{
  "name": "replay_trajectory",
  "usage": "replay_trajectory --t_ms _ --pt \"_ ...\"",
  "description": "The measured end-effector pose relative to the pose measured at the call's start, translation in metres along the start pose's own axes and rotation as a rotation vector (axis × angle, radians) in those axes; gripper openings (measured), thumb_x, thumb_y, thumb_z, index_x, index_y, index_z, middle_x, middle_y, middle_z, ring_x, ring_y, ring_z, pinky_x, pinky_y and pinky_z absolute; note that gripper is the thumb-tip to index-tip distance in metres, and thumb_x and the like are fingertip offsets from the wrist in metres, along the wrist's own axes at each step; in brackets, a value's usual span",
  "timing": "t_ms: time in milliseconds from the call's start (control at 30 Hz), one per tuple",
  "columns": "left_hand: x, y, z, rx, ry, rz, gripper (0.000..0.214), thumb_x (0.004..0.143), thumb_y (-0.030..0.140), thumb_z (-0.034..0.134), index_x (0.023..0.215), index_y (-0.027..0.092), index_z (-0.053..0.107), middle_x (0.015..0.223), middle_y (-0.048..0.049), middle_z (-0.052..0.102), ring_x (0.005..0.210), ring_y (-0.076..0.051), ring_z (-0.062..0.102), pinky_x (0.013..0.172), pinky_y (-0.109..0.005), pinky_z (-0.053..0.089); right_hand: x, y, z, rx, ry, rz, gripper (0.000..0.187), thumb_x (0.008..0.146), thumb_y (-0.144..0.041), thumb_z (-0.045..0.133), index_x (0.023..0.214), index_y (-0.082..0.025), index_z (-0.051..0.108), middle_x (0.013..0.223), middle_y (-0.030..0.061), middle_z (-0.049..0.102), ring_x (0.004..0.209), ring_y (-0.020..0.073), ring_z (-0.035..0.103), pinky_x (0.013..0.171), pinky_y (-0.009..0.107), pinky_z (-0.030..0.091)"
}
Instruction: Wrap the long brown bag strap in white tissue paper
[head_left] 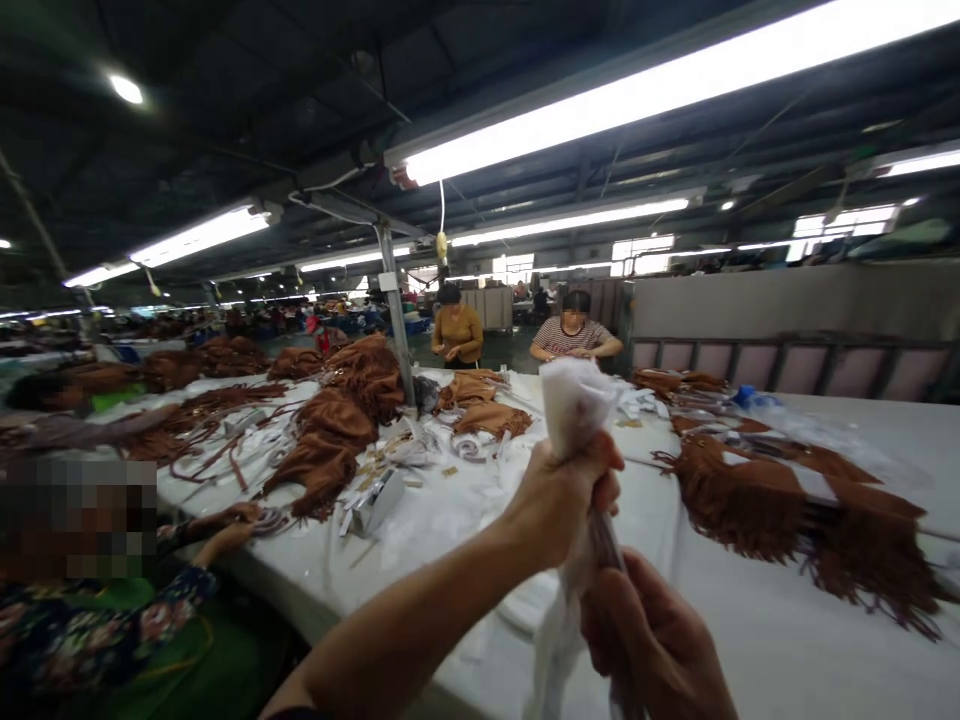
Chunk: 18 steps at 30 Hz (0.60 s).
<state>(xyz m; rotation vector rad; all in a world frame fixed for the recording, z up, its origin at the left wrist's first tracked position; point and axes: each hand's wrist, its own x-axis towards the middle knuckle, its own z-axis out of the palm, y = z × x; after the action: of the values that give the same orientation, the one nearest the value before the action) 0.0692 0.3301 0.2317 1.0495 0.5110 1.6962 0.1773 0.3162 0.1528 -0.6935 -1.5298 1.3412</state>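
My left hand (561, 500) is raised over the white table (750, 620) with its fingers wrapped round a bunched clear plastic bag (574, 400), whose crumpled top sticks up above the fist. Lower down, my right hand (649, 640) is closed on the tail of the same bag, which hangs twisted between the two hands. A brown fringed suede piece (787, 500) lies on the table to the right of my hands.
Piles of brown fringed pieces (337, 430) and loose straps cover the table's left and far side. A small white box (375, 500) and scraps lie nearby. A person sits at the left (97, 600); two persons stand at the far end (574, 335). A steel post (396, 320) rises from the table.
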Motion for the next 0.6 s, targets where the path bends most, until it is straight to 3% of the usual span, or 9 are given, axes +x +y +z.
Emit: replay_trajectory --t_ms 133,233,333,433,533,600 --pt "0.01 0.017 0.004 0.038 -0.008 0.056 0.043 0.073 0.053 0.071 0.068 0.017 0.049 0.042 0.0089 0.034 0.038 -0.005 0.03 0.045 -0.02 0.031 -0.001 -0.004 -0.008 -0.054 -0.103 -0.094 0.035 0.083 -0.053 0.059 0.085 -0.02 0.05 0.059 -0.0025 0.055 0.047 0.0115 0.05 0.046 0.024 0.04" --pt "0.023 0.029 0.008 0.082 -0.054 0.148 0.031 0.09 0.037 0.055 0.069 0.016 0.049 0.042 0.0083 0.034 0.038 -0.005 0.034 0.045 -0.019 0.033 0.001 -0.004 -0.013 -0.048 -0.132 -0.108 0.035 0.083 -0.047 0.062 0.099 -0.02 0.048 0.065 -0.0025 0.06 0.053 0.0121 0.054 0.054 0.025 0.046" --pt "0.037 0.04 0.015 0.092 -0.142 0.218 0.03 0.097 0.025 0.04 0.07 0.015 0.047 0.041 0.0083 0.034 0.041 -0.005 0.041 0.049 -0.017 0.035 0.005 -0.001 -0.018 -0.02 -0.116 -0.073 0.05 0.078 -0.042 0.07 0.112 -0.022 0.04 0.065 -0.0047 0.061 0.055 0.0131 0.057 0.057 0.026 0.048" --pt "0.045 0.05 0.026 0.106 -0.228 0.207 0.031 0.098 0.028 0.036 0.07 0.015 0.042 0.043 0.0107 0.028 0.043 -0.002 0.042 0.057 -0.016 0.038 0.007 0.003 -0.026 -0.045 -0.093 -0.02 0.066 0.074 -0.043 0.074 0.122 -0.022 0.033 0.067 -0.0056 0.061 0.057 0.0149 0.061 0.06 0.029 0.052" --pt "0.049 0.058 0.039 0.141 -0.359 0.192 0.029 0.094 0.029 0.032 0.073 0.012 0.039 0.051 0.0129 0.016 0.047 0.006 0.035 0.065 -0.019 0.032 0.01 -0.002 -0.042 -0.286 -0.112 -0.034 0.062 0.073 -0.05 0.072 0.119 -0.019 0.043 0.071 -0.0025 0.061 0.061 0.0169 0.061 0.061 0.031 0.053" --pt "0.05 0.062 0.047 0.193 -0.425 0.192 0.047 0.088 0.031 0.005 0.082 0.002 0.041 0.063 0.0098 0.011 0.056 0.007 0.04 0.066 -0.025 0.026 0.014 -0.012 -0.055 -0.579 -0.027 -0.147 0.066 0.069 -0.053 0.075 0.118 -0.018 0.049 0.075 0.0003 0.062 0.066 0.0177 0.06 0.063 0.031 0.052"
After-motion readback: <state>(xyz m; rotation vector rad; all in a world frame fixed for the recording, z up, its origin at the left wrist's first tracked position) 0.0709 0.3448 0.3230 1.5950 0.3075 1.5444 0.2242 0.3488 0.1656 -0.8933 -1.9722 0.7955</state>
